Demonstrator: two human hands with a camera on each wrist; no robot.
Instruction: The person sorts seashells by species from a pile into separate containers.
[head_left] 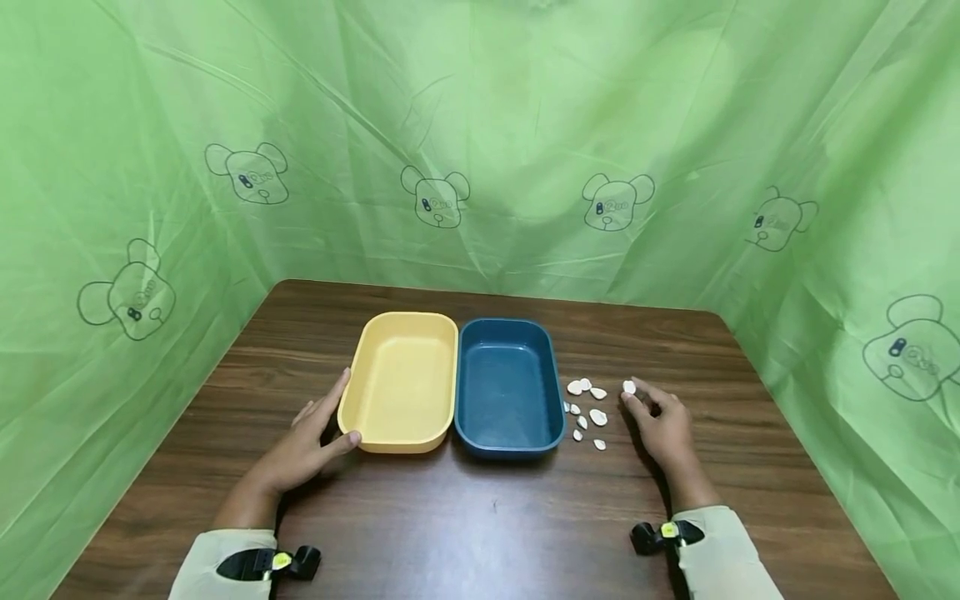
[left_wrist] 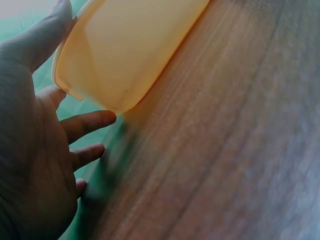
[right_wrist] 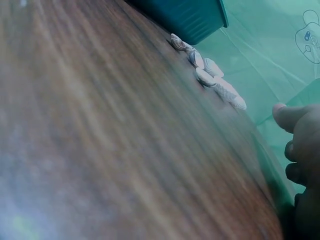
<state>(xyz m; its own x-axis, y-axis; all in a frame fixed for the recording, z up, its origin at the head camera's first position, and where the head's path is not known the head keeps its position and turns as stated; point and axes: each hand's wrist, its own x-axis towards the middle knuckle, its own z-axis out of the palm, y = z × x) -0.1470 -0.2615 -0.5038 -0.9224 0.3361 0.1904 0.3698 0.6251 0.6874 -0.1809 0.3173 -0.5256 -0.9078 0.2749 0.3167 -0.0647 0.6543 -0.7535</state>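
My left hand [head_left: 303, 450] rests against the near left corner of a yellow plastic tray [head_left: 358, 367], thumb at its rim; in the left wrist view the other fingers [left_wrist: 90, 122] are spread loosely beside its wall. A white seashell [head_left: 629, 387] is pinched between the thumb and fingertips of my right hand [head_left: 666, 429], to the right of the other shells. Those white seashells [head_left: 597, 417] lie scattered on the table beside a blue tray [head_left: 551, 367]; their ribbed surface shows in the right wrist view, where the held shell is hidden.
Both trays stand side by side, touching or nearly so, with nothing inside. Beneath them is a dark brown wooden table [head_left: 465, 525]. Green cloth [head_left: 510, 108] printed with bear-like heads hangs behind and along both sides.
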